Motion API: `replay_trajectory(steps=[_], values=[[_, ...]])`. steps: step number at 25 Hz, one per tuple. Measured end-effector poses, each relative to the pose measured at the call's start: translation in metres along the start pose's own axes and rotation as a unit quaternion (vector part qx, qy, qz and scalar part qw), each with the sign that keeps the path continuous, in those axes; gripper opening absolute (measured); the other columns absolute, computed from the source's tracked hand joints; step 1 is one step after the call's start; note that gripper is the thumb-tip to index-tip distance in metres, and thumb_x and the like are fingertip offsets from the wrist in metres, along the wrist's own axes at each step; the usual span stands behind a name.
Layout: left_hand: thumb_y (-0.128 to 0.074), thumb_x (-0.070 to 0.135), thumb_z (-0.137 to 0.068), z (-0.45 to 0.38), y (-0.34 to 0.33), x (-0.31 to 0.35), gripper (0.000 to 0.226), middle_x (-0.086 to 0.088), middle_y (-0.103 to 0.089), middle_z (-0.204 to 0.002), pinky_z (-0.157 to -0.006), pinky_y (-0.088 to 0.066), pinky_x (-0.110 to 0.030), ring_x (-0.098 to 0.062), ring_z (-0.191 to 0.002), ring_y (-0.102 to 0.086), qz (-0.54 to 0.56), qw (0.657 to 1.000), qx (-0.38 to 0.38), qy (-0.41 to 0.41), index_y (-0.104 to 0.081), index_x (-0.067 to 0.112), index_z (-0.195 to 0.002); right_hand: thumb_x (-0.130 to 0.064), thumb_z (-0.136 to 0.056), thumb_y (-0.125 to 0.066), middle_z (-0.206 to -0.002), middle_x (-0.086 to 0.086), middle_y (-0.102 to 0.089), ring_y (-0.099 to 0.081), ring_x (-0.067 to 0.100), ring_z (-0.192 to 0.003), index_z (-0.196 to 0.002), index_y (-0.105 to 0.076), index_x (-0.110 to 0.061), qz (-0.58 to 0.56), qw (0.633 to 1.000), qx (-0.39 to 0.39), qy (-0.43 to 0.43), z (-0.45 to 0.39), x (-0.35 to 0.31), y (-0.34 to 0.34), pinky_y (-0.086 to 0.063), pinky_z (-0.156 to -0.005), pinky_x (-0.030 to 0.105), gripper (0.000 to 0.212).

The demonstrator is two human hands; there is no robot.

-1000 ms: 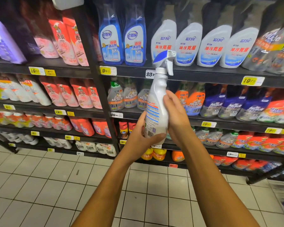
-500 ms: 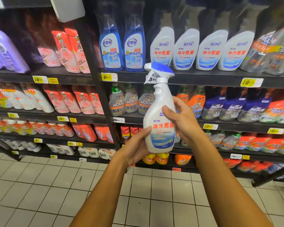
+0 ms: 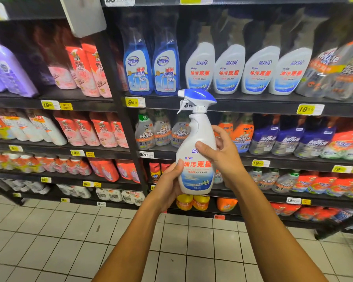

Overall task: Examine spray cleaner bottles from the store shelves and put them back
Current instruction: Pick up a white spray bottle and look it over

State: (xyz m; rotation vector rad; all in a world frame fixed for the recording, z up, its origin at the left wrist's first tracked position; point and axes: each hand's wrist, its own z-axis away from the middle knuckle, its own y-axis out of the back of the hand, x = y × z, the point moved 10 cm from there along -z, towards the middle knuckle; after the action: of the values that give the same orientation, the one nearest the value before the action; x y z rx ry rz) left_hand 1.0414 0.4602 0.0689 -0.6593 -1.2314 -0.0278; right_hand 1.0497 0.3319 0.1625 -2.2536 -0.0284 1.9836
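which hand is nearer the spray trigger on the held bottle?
Right. The right hand grips the bottle at mid-body, just below its neck; the left hand holds the base, farther below the trigger.

White spray bottle (image 3: 198, 151) with blue trigger head stands upright, label facing the camera, before the shelves.

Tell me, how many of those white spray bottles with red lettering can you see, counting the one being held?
5. One white spray bottle is held by the left hand and right hand. Four stand together on the shelf above. More may sit hidden behind.
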Motion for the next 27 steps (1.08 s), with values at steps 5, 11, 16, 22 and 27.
replay_trajectory(steps=[5,11,16,22,27], values=[[-0.077,0.048,-0.074,-0.009,0.001,0.035,0.081,-0.016,-0.065,-0.127,-0.091,-0.056,-0.044,-0.033,-0.117,-0.062,-0.069,0.995,-0.054,-0.054,-0.047,0.005,-0.137,-0.011,-0.076,-0.081,-0.113,-0.007,-0.072,-0.070,0.013,-0.102,-0.127,-0.055,-0.029,0.068,0.991,-0.104,0.052,0.001,-0.031,-0.007,-0.058,-0.076,0.025,0.060],[-0.064,0.012,-0.090,-0.020,0.007,0.085,0.040,0.012,-0.064,-0.120,-0.090,-0.046,-0.017,0.004,-0.110,-0.060,-0.356,0.919,-0.010,-0.169,-0.055,0.026,-0.126,-0.012,-0.076,-0.084,-0.127,-0.002,-0.063,-0.061,0.008,-0.116,-0.129,-0.055,-0.043,0.189,0.964,-0.128,0.136,0.000,-0.048,-0.013,-0.051,-0.093,0.026,0.068],[-0.061,0.003,-0.091,-0.024,0.008,0.106,0.039,0.012,-0.064,-0.114,-0.097,-0.046,-0.031,-0.005,-0.111,-0.058,-0.435,0.874,0.013,-0.216,-0.059,0.036,-0.110,-0.016,-0.080,-0.081,-0.127,-0.016,-0.065,-0.060,0.008,-0.119,-0.129,-0.062,-0.032,0.204,0.948,-0.126,0.207,0.003,-0.055,-0.019,-0.048,-0.092,0.016,0.055],[-0.060,0.001,-0.090,-0.031,0.016,0.110,0.034,-0.003,-0.065,-0.124,-0.106,-0.043,-0.048,-0.021,-0.120,-0.057,-0.451,0.866,0.033,-0.213,-0.062,0.017,-0.121,-0.011,-0.084,-0.077,-0.126,-0.021,-0.062,-0.059,0.009,-0.119,-0.129,-0.061,-0.034,0.252,0.931,-0.118,0.238,-0.002,-0.054,-0.021,-0.046,-0.089,0.011,0.053],[-0.061,0.004,-0.089,-0.022,0.005,0.116,0.040,0.007,-0.066,-0.119,-0.104,-0.045,-0.045,-0.019,-0.119,-0.058,-0.431,0.873,0.000,-0.230,-0.060,0.032,-0.119,-0.035,-0.077,-0.079,-0.126,-0.025,-0.062,-0.059,0.004,-0.118,-0.131,-0.054,-0.048,0.229,0.940,-0.115,0.227,-0.002,-0.058,-0.021,-0.051,-0.091,0.019,0.061]])
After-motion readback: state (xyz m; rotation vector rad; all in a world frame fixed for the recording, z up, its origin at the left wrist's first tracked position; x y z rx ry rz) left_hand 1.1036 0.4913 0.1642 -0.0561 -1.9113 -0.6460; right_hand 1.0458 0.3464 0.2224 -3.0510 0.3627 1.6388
